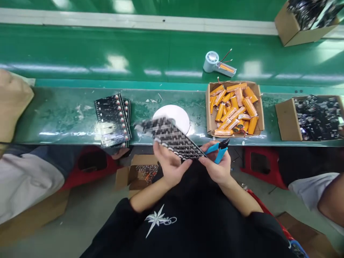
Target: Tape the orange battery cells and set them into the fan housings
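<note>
Head view: holding blurred circuit boards [185,143] near the white disc [180,114] on the worktop [67,114], pinched in left hand [170,170] and right hand [221,170], blue-handled cutters [220,154] also in the right. Seemingly mid-handling; calls for keeping cutter tips clear.

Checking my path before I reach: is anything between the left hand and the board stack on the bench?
Yes, partly: the held boards, gripped in the left hand, stick out toward the board stack. Past their blurred end, nothing visible stands before it. The white disc lies off to the side.
</note>
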A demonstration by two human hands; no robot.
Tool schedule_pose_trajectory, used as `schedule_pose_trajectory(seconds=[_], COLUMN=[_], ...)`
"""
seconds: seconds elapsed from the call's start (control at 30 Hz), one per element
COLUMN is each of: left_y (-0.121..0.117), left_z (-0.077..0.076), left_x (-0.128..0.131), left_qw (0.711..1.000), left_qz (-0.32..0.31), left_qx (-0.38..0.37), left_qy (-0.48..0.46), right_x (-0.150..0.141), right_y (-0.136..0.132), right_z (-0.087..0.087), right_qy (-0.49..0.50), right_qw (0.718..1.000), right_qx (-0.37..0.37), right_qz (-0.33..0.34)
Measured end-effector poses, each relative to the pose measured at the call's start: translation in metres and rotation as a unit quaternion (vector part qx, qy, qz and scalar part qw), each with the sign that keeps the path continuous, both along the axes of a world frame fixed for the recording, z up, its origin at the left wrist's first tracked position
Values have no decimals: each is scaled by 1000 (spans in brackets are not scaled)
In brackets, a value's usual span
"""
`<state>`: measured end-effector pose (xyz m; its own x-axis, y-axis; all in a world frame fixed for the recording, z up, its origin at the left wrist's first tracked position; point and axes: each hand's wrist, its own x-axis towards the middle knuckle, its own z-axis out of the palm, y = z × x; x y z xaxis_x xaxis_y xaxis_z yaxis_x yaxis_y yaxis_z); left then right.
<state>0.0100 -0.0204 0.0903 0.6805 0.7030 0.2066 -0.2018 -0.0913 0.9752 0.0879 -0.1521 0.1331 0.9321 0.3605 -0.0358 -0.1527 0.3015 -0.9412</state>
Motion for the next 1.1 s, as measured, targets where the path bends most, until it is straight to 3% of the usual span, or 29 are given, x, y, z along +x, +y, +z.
schedule_pose_trajectory(seconds=[0.1, 0.17, 0.3, 0.43, 0.53, 1.1], left_y=[-1, 0, 11, 27, 35, 39], left_z=[12, 15, 14, 14, 16, 6], left_x=[7, 8, 6, 4, 4, -5], left_qw=[983, 975, 988, 998, 1000, 998], left_qz=[-80, -95, -62, -20, -14, 14], left_qx=[-164, -199, -141, -54, -8, 51], left_qy=[2, 11, 24, 8, -1, 41], right_x=[-3, -1, 12, 24, 24, 21], right_y=[8, 7, -15, -42, -49, -51], right_z=[-1, -3, -6, -3, 0, 2], right_qy=[-1, -20, -168, -322, -365, -375], right_qw=[1000, 999, 980, 904, 864, 831], right_qx=[-22, -31, -94, -260, -319, -373], right_qz=[12, 6, 48, 107, 136, 172])
